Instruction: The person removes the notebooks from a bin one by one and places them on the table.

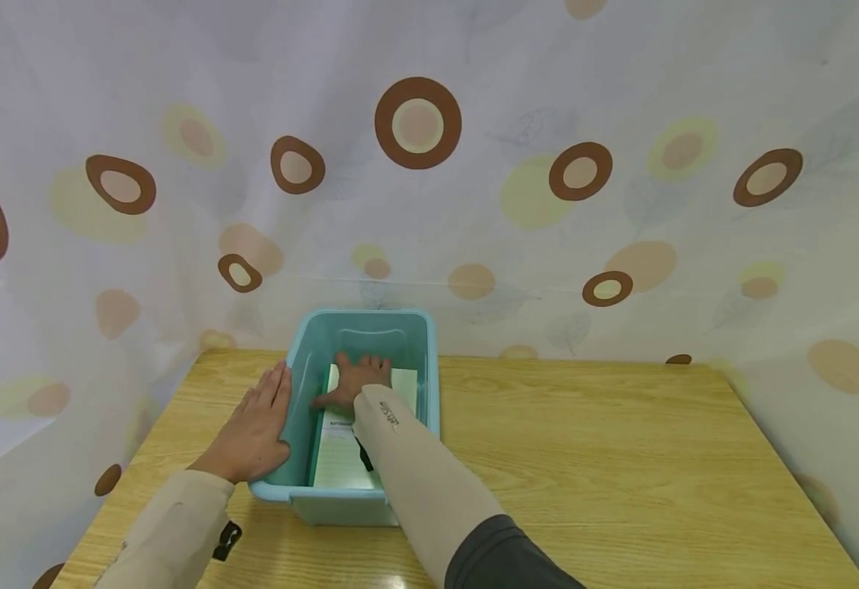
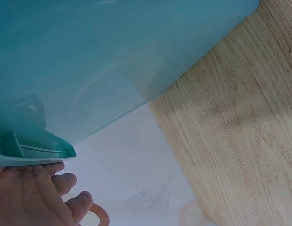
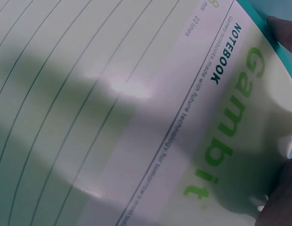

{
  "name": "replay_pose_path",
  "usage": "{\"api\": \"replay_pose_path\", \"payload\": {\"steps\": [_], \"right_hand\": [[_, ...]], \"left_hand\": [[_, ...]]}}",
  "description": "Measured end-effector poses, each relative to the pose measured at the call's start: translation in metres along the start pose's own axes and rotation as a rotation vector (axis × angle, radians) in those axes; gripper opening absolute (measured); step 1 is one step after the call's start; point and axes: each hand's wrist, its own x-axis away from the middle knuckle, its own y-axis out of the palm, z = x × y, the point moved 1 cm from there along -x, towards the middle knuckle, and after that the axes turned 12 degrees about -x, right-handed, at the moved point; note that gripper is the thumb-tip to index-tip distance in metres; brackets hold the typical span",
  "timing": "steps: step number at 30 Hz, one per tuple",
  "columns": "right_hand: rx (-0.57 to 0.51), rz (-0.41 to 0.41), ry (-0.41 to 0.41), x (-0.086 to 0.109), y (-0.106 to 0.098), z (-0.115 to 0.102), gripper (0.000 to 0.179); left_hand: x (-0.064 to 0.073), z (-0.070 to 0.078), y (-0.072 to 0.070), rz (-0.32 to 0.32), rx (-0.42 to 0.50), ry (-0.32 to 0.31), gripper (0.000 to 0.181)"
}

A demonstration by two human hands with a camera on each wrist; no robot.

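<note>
A light teal plastic bin (image 1: 275, 493) stands on the table in the head view. Inside it lies a pale green notebook (image 1: 335, 458) with a teal edge; in the right wrist view its cover shows ruled lines and the word Gambit. My right hand (image 1: 354, 384) rests on the notebook's far part, thumb and fingers spread. The left hand (image 1: 253, 425) lies along the bin's left rim with straight fingers. From the left wrist, the bin's outer wall (image 2: 113, 56) fills the upper part, and the left fingers (image 2: 66, 182) reach under the rim.
The wooden table (image 1: 591, 458) extends to the right of the bin. A white sheet (image 1: 503, 98) with brown rings and pale dots hangs behind it and along both sides. The bin's far end stands close to the back sheet.
</note>
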Motion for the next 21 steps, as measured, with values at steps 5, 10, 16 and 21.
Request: {"api": "replay_pose_path", "payload": {"steps": [5, 10, 16, 21], "right_hand": [[0.023, 0.020, -0.005, 0.0014, -0.0022, -0.0025, 0.080], [0.022, 0.036, 0.002, 0.0015, -0.0036, -0.0038, 0.083], [0.013, 0.036, 0.001, -0.0019, -0.0020, -0.0033, 0.082], [0.010, 0.031, -0.022, -0.0026, -0.0018, -0.0042, 0.077]], "left_hand": [[0.0002, 0.0006, -0.0002, 0.003, -0.007, 0.000, 0.085], [0.0003, 0.0006, 0.0003, 0.012, -0.010, 0.003, 0.085], [-0.0001, -0.0004, 0.0004, 0.016, -0.011, 0.007, 0.085], [-0.0002, 0.0000, 0.0004, 0.009, -0.009, 0.001, 0.086]]}}
